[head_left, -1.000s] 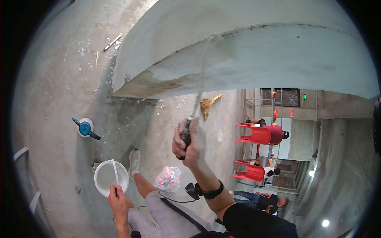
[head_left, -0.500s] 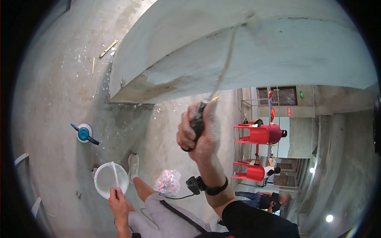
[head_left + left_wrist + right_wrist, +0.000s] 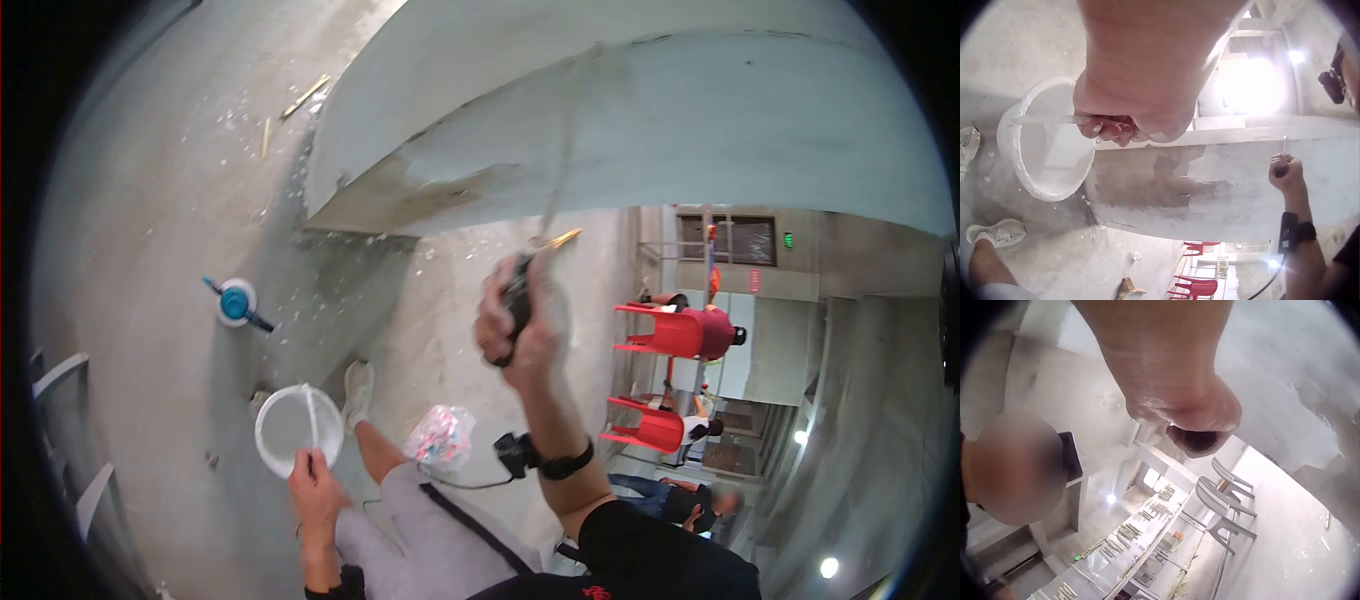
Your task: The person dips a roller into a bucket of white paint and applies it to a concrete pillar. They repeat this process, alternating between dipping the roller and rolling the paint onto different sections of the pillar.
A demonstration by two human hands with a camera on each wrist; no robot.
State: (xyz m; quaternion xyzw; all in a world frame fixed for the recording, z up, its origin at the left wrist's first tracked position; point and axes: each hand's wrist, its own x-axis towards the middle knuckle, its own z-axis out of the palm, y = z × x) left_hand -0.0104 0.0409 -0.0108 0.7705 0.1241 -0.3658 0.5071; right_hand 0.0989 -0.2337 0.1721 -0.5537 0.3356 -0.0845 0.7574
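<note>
In the head view the right hand [image 3: 522, 318] grips the dark handle [image 3: 517, 300] of a tool whose thin, blurred shaft [image 3: 565, 150] reaches up to the edge of a grey plastered beam [image 3: 640, 130]. The right wrist view shows the round end of that handle [image 3: 1200, 441] in the curled hand [image 3: 1194, 419]; the tool's tip is hidden there. Low on the left, the left hand [image 3: 318, 490] holds the strap handle of a white bucket [image 3: 268, 430]. Its fingers curl round the strap [image 3: 1047, 119] in the left wrist view, beside the bucket's rim [image 3: 1047, 194].
A white container with a blue-green top [image 3: 236, 301] stands on the floor, near a clear bag of pink bits [image 3: 440, 437] and wood strips [image 3: 305, 96]. Red chairs [image 3: 665, 331] with seated people are at the right, with a standing person [image 3: 690, 505] below them. Grey chairs [image 3: 1219, 506] show too.
The right hand has moved up and to the right with the tool, whose far end has shifted along the beam's edge. The left hand still holds the bucket; the whole head view has shifted slightly.
</note>
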